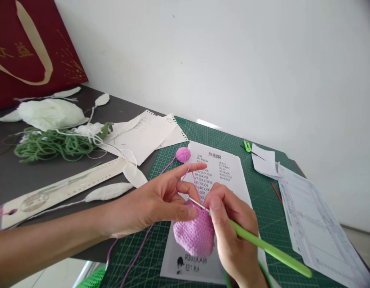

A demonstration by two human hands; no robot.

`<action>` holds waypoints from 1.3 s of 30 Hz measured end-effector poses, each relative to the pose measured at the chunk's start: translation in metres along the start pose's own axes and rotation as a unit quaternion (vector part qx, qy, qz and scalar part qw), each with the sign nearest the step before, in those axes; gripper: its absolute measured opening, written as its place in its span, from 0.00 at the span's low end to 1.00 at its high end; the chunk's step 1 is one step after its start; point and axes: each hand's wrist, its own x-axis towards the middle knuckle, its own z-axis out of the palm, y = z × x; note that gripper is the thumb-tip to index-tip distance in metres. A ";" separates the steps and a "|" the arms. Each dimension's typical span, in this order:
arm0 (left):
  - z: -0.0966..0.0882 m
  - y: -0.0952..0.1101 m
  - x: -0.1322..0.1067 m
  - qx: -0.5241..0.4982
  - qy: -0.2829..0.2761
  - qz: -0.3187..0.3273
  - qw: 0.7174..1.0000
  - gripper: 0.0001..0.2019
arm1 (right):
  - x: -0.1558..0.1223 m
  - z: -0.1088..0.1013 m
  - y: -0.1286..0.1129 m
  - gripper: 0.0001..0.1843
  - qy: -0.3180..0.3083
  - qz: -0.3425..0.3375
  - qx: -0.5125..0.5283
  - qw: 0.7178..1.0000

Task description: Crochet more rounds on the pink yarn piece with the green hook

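One left hand pinching pink crochet, right hand gripping hook

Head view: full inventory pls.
Crochet piece: 1, pink, left hand
Hook: 1, green-handled, right hand
Yarn ball: 1, pink, centre
Pattern sheet: 1, white, on mat
Cutting mat: 1, green, centre
Snips: 1, green, rear right
Cut paper: 1+, white, by snips
Thin stick: 1, red, right
Printed forms: several, white, right
Notebook sheets: several, white, centre-left
Flat strip: 1, cream, left
Yarn bundle: 1, green, left
Yarn skein: 1, white, left
Leaf-shaped pieces: several, white, left
Bag: 1, red, upper left
Tabletop: 1, grey, left
Wall: 1, white, rear
Mesh item: 1, green, lower-left
Wristband: 1, green, right wrist
Left hand, right hand: 2, bare, centre
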 end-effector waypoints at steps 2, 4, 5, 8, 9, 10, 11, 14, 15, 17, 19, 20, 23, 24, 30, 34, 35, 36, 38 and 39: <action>0.000 0.000 0.001 0.002 0.003 0.004 1.000 0.38 | 0.001 -0.001 -0.001 0.17 0.004 -0.004 -0.002 1.000; -0.001 -0.001 0.001 -0.001 -0.001 0.005 1.000 0.38 | 0.001 -0.002 -0.003 0.17 0.009 -0.007 -0.006 1.000; -0.001 -0.002 0.000 -0.004 -0.007 0.005 1.000 0.38 | 0.001 -0.002 -0.004 0.17 0.010 -0.007 -0.008 1.000; 0.000 -0.004 -0.001 -0.015 -0.016 0.003 1.000 0.37 | -0.001 -0.003 -0.006 0.18 0.011 -0.006 -0.020 1.000; 0.000 -0.004 -0.001 -0.017 -0.018 0.002 1.000 0.36 | -0.001 -0.003 -0.007 0.18 0.014 -0.007 -0.025 1.000; 0.000 -0.005 -0.001 -0.020 -0.019 0.000 1.000 0.36 | -0.001 -0.003 -0.007 0.18 0.018 -0.010 -0.030 0.999; 0.000 -0.005 -0.001 -0.021 -0.019 -0.001 1.000 0.35 | -0.002 -0.003 -0.008 0.19 0.021 -0.014 -0.035 0.999; 0.001 -0.006 0.000 -0.018 -0.015 -0.005 1.000 0.35 | -0.001 -0.002 -0.010 0.18 0.025 -0.029 -0.050 0.998; 0.001 -0.006 0.000 -0.015 -0.013 -0.006 1.000 0.35 | 0.000 -0.001 -0.011 0.18 0.023 -0.033 -0.058 0.998; 0.002 -0.006 0.001 -0.009 -0.009 -0.006 1.000 0.36 | 0.000 -0.001 -0.012 0.16 0.021 -0.064 -0.085 0.994; 0.003 -0.006 0.001 -0.005 -0.001 -0.006 1.000 0.37 | 0.001 -0.001 -0.011 0.14 0.028 -0.113 -0.124 0.985; 0.004 -0.007 0.000 -0.004 0.005 -0.007 1.000 0.38 | 0.000 -0.001 -0.010 0.13 0.033 -0.136 -0.141 0.980; 0.004 -0.008 -0.002 -0.006 0.025 -0.007 1.000 0.40 | -0.001 0.000 -0.005 0.09 0.042 -0.149 -0.155 0.976; 0.004 -0.008 -0.003 -0.008 0.028 -0.005 1.000 0.40 | -0.002 0.000 -0.004 0.08 0.042 -0.143 -0.155 0.977; 0.004 -0.008 -0.007 -0.017 0.033 -0.017 0.999 0.44 | -0.002 -0.002 -0.007 0.12 0.025 -0.098 -0.110 0.989; 0.006 -0.007 -0.007 -0.026 0.034 -0.024 0.999 0.44 | -0.002 -0.008 -0.009 0.16 0.006 -0.061 -0.036 0.997; 0.006 -0.006 -0.007 -0.028 0.032 -0.023 0.999 0.44 | -0.002 -0.010 -0.008 0.16 -0.006 -0.049 -0.013 0.999; 0.006 -0.006 -0.007 -0.031 0.029 -0.024 0.999 0.44 | -0.002 -0.013 -0.008 0.17 -0.020 -0.037 0.007 0.999; 0.005 -0.005 -0.007 -0.032 0.020 -0.023 0.999 0.43 | -0.002 -0.018 -0.008 0.16 -0.055 -0.023 0.032 0.998; 0.005 -0.005 -0.007 -0.031 0.011 -0.024 0.999 0.42 | -0.001 -0.021 -0.008 0.16 -0.070 -0.019 0.039 0.997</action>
